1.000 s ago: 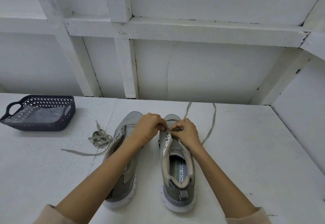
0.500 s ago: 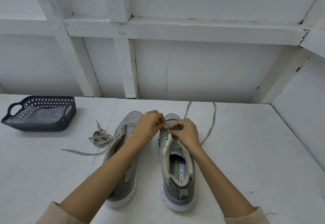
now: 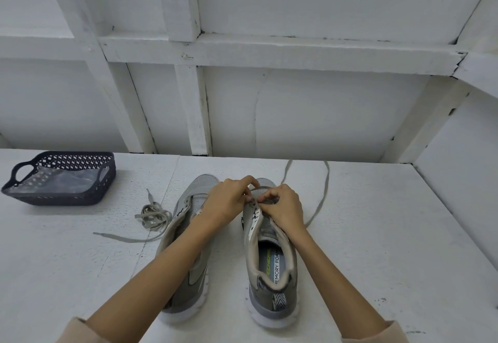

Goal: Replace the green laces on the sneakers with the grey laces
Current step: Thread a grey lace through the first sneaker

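Two grey, white-soled sneakers side by side on bench (image 3: pixel 377 248), heels nearest, toes pointing away, long axes front to back. Left hand (image 3: pixel 225 206) and right hand (image 3: pixel 287 208) meeting over right sneaker (image 3: pixel 272 283) at its front eyelets, curled fingers pinching lace (image 3: pixel 322 197); lace ends trailing rightward past toe. Left sneaker (image 3: pixel 200 199) partly under left forearm. Second lace (image 3: pixel 153 214) bundled just left.

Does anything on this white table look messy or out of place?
Only small things. A tangled greyish lace lies loose on the table beside the laceless left grey sneaker, not in the dark perforated basket. The left hand and right hand pinch a second long lace at the right grey sneaker, its tail trailing away behind.
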Action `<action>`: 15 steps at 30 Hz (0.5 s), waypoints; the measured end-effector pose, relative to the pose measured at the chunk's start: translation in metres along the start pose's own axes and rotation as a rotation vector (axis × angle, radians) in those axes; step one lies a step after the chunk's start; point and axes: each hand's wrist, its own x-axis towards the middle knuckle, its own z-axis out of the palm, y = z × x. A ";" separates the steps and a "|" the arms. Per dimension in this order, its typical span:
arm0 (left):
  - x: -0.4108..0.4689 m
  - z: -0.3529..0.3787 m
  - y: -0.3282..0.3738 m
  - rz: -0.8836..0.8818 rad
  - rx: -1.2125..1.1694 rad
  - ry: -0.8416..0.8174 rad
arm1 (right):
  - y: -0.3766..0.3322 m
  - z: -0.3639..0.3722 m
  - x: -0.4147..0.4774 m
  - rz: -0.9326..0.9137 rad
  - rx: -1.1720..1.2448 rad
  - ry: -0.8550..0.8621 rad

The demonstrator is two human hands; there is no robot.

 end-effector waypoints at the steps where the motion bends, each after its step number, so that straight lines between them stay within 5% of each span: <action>1: 0.000 0.000 0.001 0.006 0.003 0.001 | 0.000 0.000 0.000 0.002 -0.012 0.000; 10: 0.004 0.004 -0.002 0.049 -0.044 0.007 | 0.000 -0.001 0.002 -0.011 -0.103 -0.037; 15: 0.004 0.005 -0.004 0.057 -0.060 0.003 | -0.001 -0.011 0.008 -0.115 -0.225 -0.196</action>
